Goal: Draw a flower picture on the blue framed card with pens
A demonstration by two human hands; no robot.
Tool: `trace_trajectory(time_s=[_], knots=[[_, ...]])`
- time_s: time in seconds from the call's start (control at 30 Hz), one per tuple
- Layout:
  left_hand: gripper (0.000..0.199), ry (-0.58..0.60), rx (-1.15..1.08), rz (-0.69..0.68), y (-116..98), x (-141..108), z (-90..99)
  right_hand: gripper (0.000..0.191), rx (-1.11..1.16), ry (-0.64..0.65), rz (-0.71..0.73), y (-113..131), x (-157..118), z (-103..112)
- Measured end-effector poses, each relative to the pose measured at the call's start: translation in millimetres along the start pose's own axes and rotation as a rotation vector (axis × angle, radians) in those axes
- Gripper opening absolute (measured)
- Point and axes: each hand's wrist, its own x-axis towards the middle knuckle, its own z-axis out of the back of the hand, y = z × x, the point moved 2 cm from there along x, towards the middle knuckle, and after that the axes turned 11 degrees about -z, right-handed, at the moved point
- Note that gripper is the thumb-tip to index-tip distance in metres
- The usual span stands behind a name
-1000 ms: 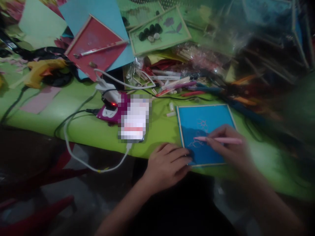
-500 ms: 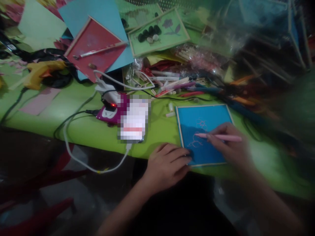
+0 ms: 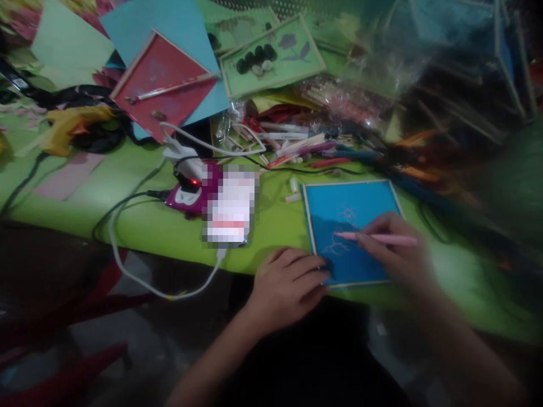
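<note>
So your right hand (image 3: 392,243) has the pen (image 3: 377,238) pinched in its fingers, barrel lying nearly flat, tip over the blue panel (image 3: 350,260). Your left hand (image 3: 292,282) is palm-down, fingertips on the panel's near-left corner, forearm angling up from below. Hands are apart, btw.

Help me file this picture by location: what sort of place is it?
Probably a handicraft workspace: the right hand holds a slim pink pen over a blue, wood-edged panel, and a yellow, pistol-shaped glue gun lies near a light-blue paper sheet.
</note>
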Motion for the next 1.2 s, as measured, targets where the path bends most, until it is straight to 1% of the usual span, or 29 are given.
trace_trajectory(time_s=[0.4, 0.57, 0.73, 0.87, 1.03, 1.2], knots=[[0.008, 0.006, 0.027, -0.002, 0, 1, 1.2, 0.019, 0.029, 0.056, -0.038, 6, -2, 2], [0.010, 0.015, 0.013, 0.008, 0, -1, -0.4, 0.020, 0.024, 0.084, -0.056, 2, -4, 2], [0.009, 0.026, 0.008, 0.015, 0, -1, -0.4, 0.017, 0.037, 0.093, -0.037, -2, -6, 2], [0.009, 0.041, 0.024, 0.011, 0, 0, 0.4, 0.019, 0.050, 0.095, -0.052, -3, -6, 1], [0.008, 0.022, 0.027, 0.007, 0, 2, 1.5, 0.024, 0.073, 0.096, -0.077, -4, -7, 4], [0.008, 0.031, 0.030, 0.001, 0, 1, 0.9, 0.025, 0.110, 0.150, -0.091, -4, -9, 5]])
